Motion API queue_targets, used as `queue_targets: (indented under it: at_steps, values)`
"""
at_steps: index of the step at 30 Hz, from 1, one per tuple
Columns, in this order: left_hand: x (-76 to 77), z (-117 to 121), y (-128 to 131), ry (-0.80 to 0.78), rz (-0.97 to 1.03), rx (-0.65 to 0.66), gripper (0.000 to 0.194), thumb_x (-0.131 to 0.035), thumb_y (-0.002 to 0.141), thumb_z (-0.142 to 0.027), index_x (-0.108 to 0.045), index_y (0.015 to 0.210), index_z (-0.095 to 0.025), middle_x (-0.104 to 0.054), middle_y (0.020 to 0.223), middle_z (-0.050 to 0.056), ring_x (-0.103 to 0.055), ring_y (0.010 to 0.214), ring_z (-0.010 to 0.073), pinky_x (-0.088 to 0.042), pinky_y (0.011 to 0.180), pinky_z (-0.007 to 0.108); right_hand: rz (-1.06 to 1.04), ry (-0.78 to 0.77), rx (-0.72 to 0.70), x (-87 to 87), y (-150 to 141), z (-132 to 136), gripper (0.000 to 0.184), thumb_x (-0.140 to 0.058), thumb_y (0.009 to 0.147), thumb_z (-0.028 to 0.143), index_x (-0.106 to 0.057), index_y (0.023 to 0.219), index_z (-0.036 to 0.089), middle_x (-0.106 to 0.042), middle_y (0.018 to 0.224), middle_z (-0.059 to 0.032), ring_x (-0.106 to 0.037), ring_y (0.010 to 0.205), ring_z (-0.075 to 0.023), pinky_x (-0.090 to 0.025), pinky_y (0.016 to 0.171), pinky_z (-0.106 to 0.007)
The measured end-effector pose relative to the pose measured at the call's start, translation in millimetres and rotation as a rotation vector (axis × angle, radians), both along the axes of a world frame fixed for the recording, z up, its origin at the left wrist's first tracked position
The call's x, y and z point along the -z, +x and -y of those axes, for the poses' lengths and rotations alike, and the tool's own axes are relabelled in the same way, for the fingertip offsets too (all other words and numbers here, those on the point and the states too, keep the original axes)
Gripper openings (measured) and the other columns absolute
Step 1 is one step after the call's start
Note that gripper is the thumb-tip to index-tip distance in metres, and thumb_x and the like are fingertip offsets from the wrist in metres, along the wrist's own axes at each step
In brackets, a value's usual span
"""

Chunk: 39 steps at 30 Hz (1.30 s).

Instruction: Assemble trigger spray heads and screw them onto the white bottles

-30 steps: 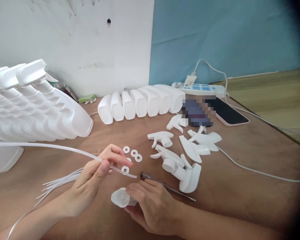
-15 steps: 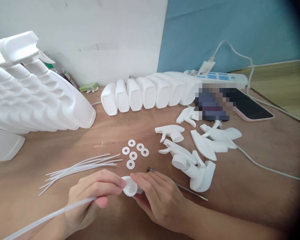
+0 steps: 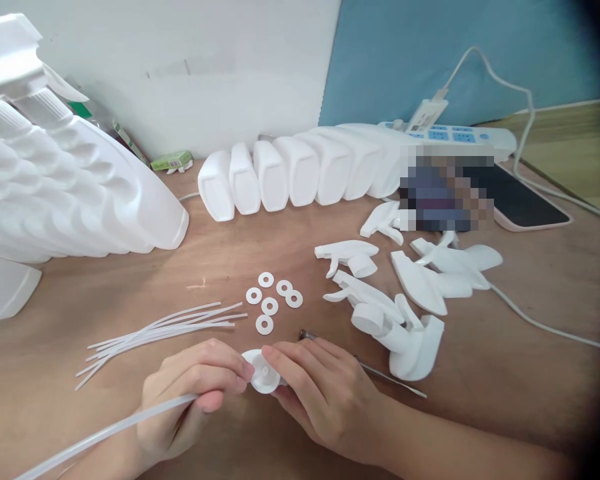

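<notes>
My right hand (image 3: pixel 330 393) is wrapped round a white trigger spray head (image 3: pixel 266 379), its round collar opening turned toward me. Most of the spray head's body is hidden behind my fingers. My left hand (image 3: pixel 193 390) is closed on a translucent plastic tube (image 3: pixel 107 427), which runs down and left out of view. The left fingertips touch the left rim of the collar. Just beyond the hands lie several white washers (image 3: pixel 269 306). A loose bundle of thin tubes (image 3: pixel 155 331) rests at the left. A thin metal tool (image 3: pixel 393 381) sticks out from behind my right hand.
More trigger spray heads (image 3: pixel 415 343) lie at the right. White bottles (image 3: pixel 304 175) lie in a row by the wall, and others are stacked (image 3: pixel 95 193) at the left. Behind are a phone (image 3: pixel 523 193), a power strip (image 3: pixel 490 140) and a small green box (image 3: pixel 172 161).
The camera view has shifted slightly, with the background objects appearing nearer. Both hands keep nearly the same hold on the tube and the trigger spray head.
</notes>
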<state>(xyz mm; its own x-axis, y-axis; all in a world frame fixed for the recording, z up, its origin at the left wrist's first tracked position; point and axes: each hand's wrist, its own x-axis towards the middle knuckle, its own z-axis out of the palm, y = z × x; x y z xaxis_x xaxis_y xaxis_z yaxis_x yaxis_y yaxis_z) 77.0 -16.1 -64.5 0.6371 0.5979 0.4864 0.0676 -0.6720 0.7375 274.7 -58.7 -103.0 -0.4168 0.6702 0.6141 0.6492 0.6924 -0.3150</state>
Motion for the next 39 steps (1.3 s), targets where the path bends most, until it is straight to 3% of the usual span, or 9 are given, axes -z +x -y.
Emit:
queue_targets:
  at_steps: [7,13,18,26,32,39]
  values:
    - [-5.4,-4,3,0.040,-0.045,0.004,0.012,-0.048,0.088,-0.009,-0.057,0.095,-0.011,-0.064,0.080,0.007,-0.060,0.075,0.0159,-0.050,0.066,0.032,0.014,0.013,0.001,2.3,0,-1,0.024,-0.051,0.087,0.018,-0.052,0.108,0.006,-0.069,0.086,-0.0083,-0.061,0.067,-0.0157,-0.044,0.060,-0.030]
    - [-2.9,-3,3,0.048,-0.023,-0.016,0.024,-0.061,0.074,0.004,-0.058,0.091,-0.013,-0.065,0.081,0.004,-0.059,0.076,0.0159,-0.050,0.065,0.032,0.042,0.022,0.000,4.0,0,0,0.026,-0.052,0.086,0.017,-0.052,0.110,0.007,-0.068,0.087,-0.0084,-0.060,0.066,-0.0155,-0.044,0.059,-0.030]
    - [-2.3,0,3,0.009,0.041,-0.063,0.032,-0.069,0.069,0.002,-0.056,0.093,-0.014,-0.069,0.081,0.002,-0.060,0.076,0.0163,-0.051,0.065,0.032,0.047,0.024,0.003,5.2,1,0,0.028,-0.052,0.083,0.013,-0.053,0.110,0.009,-0.068,0.086,-0.0074,-0.059,0.064,-0.0156,-0.044,0.059,-0.030]
    - [2.2,2,5,0.096,-0.056,-0.099,0.020,-0.066,0.074,-0.003,-0.063,0.092,-0.012,-0.068,0.075,0.002,-0.058,0.080,0.0168,-0.048,0.066,0.032,0.058,0.019,-0.051,2.6,2,1,0.024,-0.048,0.087,0.014,-0.053,0.110,0.010,-0.068,0.087,-0.0074,-0.058,0.064,-0.0152,-0.041,0.058,-0.029]
    - [-3.9,0,11,0.167,-0.063,-0.129,0.018,-0.065,0.071,0.003,-0.060,0.078,-0.013,-0.060,0.059,-0.001,-0.053,0.062,0.0130,-0.047,0.054,0.027,0.010,-0.023,-0.065,2.0,2,0,0.027,-0.053,0.086,0.015,-0.051,0.112,0.008,-0.068,0.091,-0.0069,-0.057,0.066,-0.0151,-0.040,0.057,-0.029]
    - [-12.2,-5,17,0.155,-0.134,-0.058,0.018,-0.061,0.074,0.000,-0.052,0.067,-0.015,-0.054,0.053,-0.002,-0.050,0.051,0.0091,-0.046,0.046,0.021,0.016,0.005,-0.076,2.6,2,1,0.027,-0.054,0.085,0.015,-0.052,0.111,0.009,-0.069,0.091,-0.0062,-0.055,0.061,-0.0146,-0.039,0.055,-0.030]
